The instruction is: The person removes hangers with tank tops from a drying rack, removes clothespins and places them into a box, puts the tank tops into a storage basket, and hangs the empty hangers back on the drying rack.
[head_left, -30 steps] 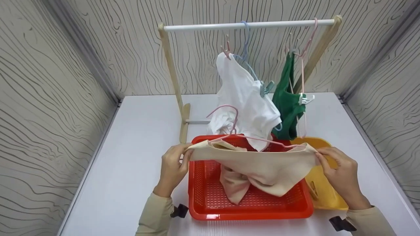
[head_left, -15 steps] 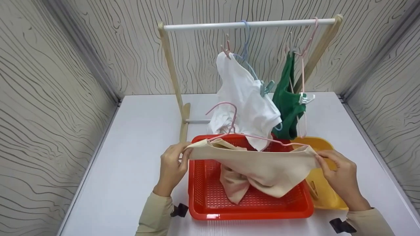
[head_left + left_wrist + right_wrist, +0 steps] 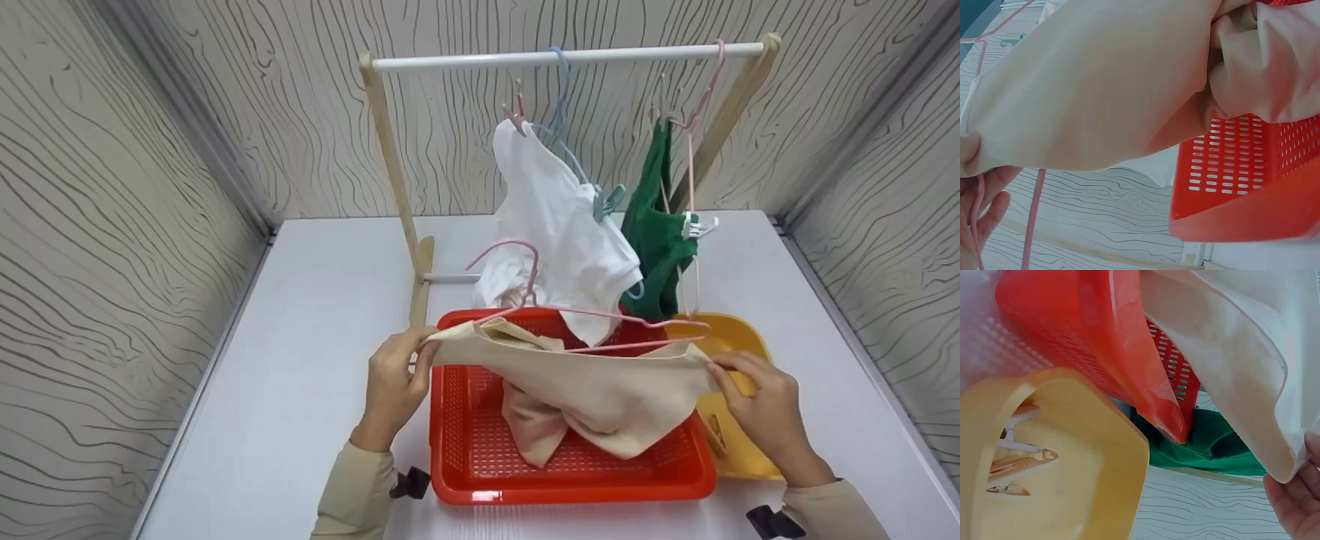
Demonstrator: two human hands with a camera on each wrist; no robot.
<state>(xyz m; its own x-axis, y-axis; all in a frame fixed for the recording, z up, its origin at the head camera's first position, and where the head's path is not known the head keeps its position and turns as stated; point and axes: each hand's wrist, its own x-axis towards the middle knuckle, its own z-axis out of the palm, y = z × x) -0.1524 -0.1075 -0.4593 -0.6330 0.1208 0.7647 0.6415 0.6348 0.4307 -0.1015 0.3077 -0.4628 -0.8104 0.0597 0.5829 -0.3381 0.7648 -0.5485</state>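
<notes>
Left hand pinching one top corner of beige cloth, right hand pinching the other; cloth held up between them over red basket, lower part drooping. Pink hanger goes into the cloth toward the left; right end sits outside, beyond the open edge. Left wrist view has hanger running past left hand's fingers; can't tell if it's gripped too. Yellow bin just right of basket, clips inside. Rack behind, white garment and green garment hung on it. All on tabletop.
</notes>
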